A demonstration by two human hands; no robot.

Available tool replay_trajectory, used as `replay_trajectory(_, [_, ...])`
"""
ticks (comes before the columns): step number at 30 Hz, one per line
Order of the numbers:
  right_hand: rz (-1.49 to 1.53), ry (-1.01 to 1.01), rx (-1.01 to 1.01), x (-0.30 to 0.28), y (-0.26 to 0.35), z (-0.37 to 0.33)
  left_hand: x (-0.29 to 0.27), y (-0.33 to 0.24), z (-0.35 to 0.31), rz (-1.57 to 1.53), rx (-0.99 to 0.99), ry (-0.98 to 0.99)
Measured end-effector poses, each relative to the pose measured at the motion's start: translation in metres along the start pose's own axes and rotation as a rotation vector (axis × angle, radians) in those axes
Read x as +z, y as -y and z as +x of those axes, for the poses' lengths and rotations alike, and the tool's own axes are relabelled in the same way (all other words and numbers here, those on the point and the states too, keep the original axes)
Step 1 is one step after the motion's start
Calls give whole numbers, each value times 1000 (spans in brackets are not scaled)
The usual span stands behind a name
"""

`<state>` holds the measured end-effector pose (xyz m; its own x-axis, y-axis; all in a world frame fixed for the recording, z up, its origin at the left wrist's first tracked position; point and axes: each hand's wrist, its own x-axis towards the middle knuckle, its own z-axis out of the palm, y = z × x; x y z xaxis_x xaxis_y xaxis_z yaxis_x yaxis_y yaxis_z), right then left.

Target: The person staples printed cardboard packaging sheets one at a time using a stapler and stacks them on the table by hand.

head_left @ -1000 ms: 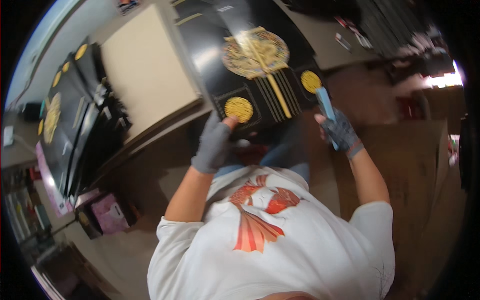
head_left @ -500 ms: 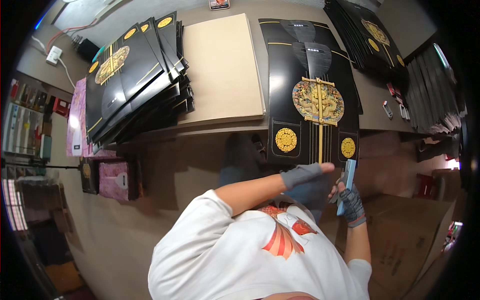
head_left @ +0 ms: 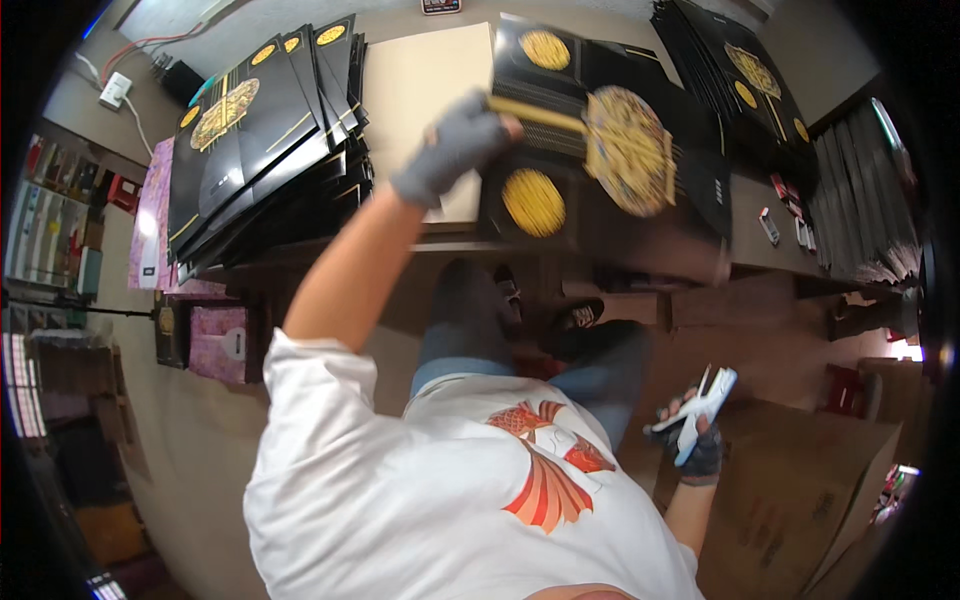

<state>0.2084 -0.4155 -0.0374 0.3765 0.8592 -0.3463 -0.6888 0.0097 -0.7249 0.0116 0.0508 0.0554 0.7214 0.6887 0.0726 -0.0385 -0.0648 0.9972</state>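
Observation:
My left hand (head_left: 460,150), in a grey fingerless glove, grips the edge of a flat black gift bag (head_left: 560,150). The bag bears a round gold-and-coloured emblem and yellow medallions. It lies turned sideways over the table's front edge, blurred by motion, its near side lifted. Low at the right, away from the table, my right hand (head_left: 695,440), gloved likewise, is closed around a pale blue hand stapler (head_left: 708,405) with its arms spread. Beneath the moving bag shows part of another black bag (head_left: 620,65).
A fanned stack of black bags (head_left: 265,130) lies on the left beside a beige board (head_left: 420,70). More black bags (head_left: 735,70) and upright dark sheets (head_left: 855,185) stand at the right, near small boxes (head_left: 768,225). A cardboard carton (head_left: 790,490) sits at the lower right.
My left hand has moved up and left, swinging the top bag round so its lower edge faces left. My right hand has dropped lower with the stapler, away from the bag.

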Motion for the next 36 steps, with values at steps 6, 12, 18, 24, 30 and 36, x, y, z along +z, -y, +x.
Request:
replay_trajectory(6, [-195,18,62,24,-9,34,-106,5,105,475,-229,211])
replay_trajectory(12, [-322,0,124,25,-15,24,-83,-30,112,1336,-253,256])
replay_trajectory(18, [-381,-66,145,47,-9,27,-28,1,112,1472,305,-172])
replay_trajectory(24, [-647,-75,227,30,-7,33,50,-10,-45,331,-333,392])
replay_trajectory(30, [-780,143,320,58,18,74,110,32,-113,-185,-699,187])
replay_trajectory(36, [-863,279,353,104,25,112,125,76,-117,-427,-667,140])
